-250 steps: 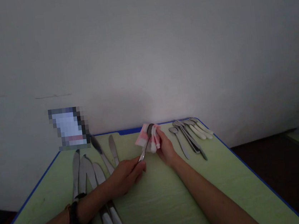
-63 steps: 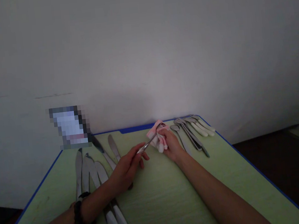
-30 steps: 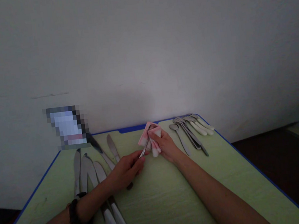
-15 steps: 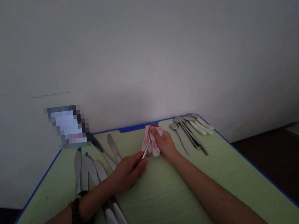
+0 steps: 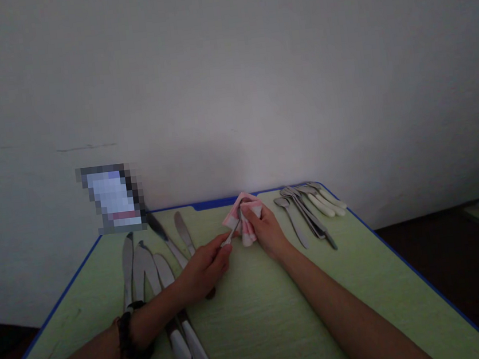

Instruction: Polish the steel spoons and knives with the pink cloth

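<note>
Above a green tabletop (image 5: 256,321), the left hand (image 5: 206,267) grips a metal utensil (image 5: 231,235), its long axis pointing to one o'clock, where the right hand (image 5: 268,231) pinches a pink-and-white cloth (image 5: 248,233) around its far end.

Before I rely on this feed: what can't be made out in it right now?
All in the head view:
Head of the utensil: mostly covered by the pink-and-white cloth and right hand.
Its handle end: hidden in the left hand.
Knives: partly hidden behind the left forearm and bracelet.
Stacked cutlery at right: overlapping, so the count is unclear.
Right forearm: cut off by the bottom edge.
Bright screen: pixelated, unreadable.
</note>
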Demonstrator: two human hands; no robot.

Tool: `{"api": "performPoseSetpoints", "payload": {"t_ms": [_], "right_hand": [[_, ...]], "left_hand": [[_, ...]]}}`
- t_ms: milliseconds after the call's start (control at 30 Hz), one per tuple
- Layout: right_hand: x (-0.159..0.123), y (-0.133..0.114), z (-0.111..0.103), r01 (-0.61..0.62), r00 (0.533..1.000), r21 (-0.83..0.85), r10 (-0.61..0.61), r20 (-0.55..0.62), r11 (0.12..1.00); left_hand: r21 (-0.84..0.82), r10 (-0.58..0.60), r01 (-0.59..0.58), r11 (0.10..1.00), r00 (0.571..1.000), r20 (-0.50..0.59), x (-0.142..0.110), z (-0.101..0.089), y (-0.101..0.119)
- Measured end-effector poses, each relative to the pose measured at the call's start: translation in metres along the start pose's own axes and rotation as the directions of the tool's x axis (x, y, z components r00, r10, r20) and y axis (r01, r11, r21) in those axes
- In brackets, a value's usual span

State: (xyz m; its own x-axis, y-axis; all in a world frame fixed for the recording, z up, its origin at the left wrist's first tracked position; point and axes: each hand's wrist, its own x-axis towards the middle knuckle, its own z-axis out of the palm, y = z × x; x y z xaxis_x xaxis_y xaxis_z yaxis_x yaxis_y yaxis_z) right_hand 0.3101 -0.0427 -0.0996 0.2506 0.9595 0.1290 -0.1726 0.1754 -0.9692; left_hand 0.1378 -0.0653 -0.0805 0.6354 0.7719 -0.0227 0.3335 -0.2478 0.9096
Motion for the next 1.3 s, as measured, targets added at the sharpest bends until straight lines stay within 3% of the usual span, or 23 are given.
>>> {"api": "performPoseSetpoints", "payload": {"t_ms": [167,467,667,833,1067,1167,1300], "right_hand": [[0.001,0.001,0.0,-0.007,0.995,0.082,0.016,-0.101,0.997],[0.001,-0.004,0.002,-0.058,0.995,0.091,0.065,-0.071,0.994],[0.001,-0.005,-0.003,-0.123,0.991,0.068,0.119,0.059,0.99],[0.0,-0.009,-0.007,-0.234,0.952,0.045,0.219,0.216,0.971],[-0.003,-0.015,-0.007,-0.293,0.926,0.198,0.227,0.3,0.935],[-0.003,-0.014,-0.006,-0.27,0.94,0.22,0.208,0.269,0.937],[-0.001,-0.007,-0.003,-0.155,0.983,0.162,0.136,0.121,0.975]], "left_hand": [[0.116,0.036,-0.046,0.992,0.996,0.086,-0.001,-0.005,0.005],[0.22,0.111,-0.139,0.966,0.985,0.134,-0.002,-0.006,0.008],[0.28,0.076,-0.112,0.953,0.988,0.136,-0.003,-0.005,0.011],[0.223,0.074,-0.11,0.969,0.984,0.161,-0.004,-0.004,0.009],[0.201,0.065,-0.092,0.975,0.989,0.136,-0.002,-0.003,0.002],[0.194,0.066,-0.09,0.977,0.99,0.126,-0.002,-0.004,0.004],[0.2,0.063,-0.089,0.976,0.989,0.133,-0.002,-0.004,0.009]]}}
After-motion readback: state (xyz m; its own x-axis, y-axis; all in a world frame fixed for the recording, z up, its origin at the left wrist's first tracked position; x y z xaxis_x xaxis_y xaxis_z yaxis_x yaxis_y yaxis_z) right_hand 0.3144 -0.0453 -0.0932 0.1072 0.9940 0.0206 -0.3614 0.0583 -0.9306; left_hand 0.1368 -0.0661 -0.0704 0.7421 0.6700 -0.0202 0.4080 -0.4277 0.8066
